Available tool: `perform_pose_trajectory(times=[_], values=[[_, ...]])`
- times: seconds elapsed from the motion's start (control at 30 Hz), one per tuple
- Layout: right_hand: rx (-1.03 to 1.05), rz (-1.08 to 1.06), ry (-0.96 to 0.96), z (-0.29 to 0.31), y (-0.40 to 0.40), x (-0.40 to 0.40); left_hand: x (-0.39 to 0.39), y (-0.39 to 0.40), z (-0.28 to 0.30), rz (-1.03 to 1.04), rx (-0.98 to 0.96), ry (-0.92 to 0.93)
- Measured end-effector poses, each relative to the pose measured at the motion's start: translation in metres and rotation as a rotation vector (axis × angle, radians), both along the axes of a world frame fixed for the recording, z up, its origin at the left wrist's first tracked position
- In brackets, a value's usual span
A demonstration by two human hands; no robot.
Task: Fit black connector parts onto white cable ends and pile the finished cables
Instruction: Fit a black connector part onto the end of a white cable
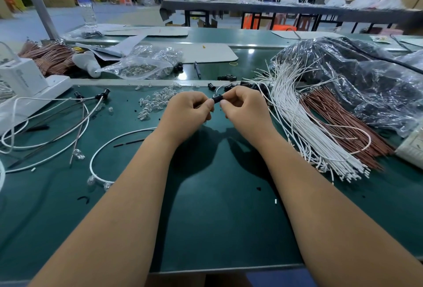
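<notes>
Above the green mat, my left hand (191, 109) and my right hand (242, 107) meet fingertip to fingertip and pinch a small black connector part (218, 98) between them. A thin white cable (219, 87) curves up and back from the part behind my right fingers. A thick bundle of white cables (304, 126) lies to the right, with brown cables (338, 124) beside it. Several loose black connector parts (242, 85) sit just beyond my hands. To the left lie white cables with black connectors fitted (100, 97).
Small clear bulbs (155, 101) are scattered left of my hands, and a clear bag of them (142, 64) lies further back. A white power strip (34, 96) sits at the left. A large plastic bag (366, 76) fills the right. A pen (197, 69) lies beyond.
</notes>
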State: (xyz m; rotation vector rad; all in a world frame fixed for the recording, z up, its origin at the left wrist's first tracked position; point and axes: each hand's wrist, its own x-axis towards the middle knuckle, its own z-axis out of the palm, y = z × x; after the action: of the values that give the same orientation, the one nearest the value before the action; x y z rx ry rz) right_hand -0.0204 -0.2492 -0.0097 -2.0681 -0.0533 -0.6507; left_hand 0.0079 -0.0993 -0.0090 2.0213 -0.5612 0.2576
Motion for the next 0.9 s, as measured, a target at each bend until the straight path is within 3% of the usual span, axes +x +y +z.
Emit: perform_pose_trajectory(times=[0.33, 0.7, 0.9], values=[[-0.063, -0.014, -0.066, -0.002, 0.000, 0.001, 0.003, 0.001, 0.000, 0.042, 0.021, -0.009], [-0.066, 0.004, -0.036, -0.004, 0.001, 0.003, 0.006, 0.006, 0.003, -0.070, 0.038, 0.086], [-0.127, 0.013, 0.005, -0.004, -0.003, 0.004, 0.011, 0.005, 0.000, 0.157, -0.028, 0.005]])
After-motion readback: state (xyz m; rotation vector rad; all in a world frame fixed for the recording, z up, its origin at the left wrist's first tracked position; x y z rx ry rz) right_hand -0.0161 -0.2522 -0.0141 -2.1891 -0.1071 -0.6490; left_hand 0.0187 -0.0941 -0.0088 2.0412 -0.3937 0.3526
